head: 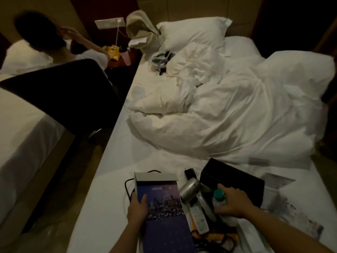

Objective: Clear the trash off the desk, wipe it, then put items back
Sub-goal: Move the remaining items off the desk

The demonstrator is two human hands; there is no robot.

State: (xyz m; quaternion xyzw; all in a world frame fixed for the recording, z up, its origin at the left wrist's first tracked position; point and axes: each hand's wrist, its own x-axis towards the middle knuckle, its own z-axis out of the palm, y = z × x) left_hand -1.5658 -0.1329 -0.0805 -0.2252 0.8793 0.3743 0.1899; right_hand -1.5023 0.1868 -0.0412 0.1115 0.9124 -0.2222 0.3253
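**A bedroom with twin beds, like a hotel room**

Two white beds stand side by side: one bed (127, 161) on the right with a rumpled duvet (237, 115) and a pillow (191, 33), and a second bed (21, 134) on the left. Far between them, a nightstand (114, 65) sits under a wall switch panel (109, 23).

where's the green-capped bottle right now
Head view, lower right: the right hand grips the bottle, between the silver hair dryer and the black box on the bed.

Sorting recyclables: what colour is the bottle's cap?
Teal green: the bottle cap, clearest in the head view.
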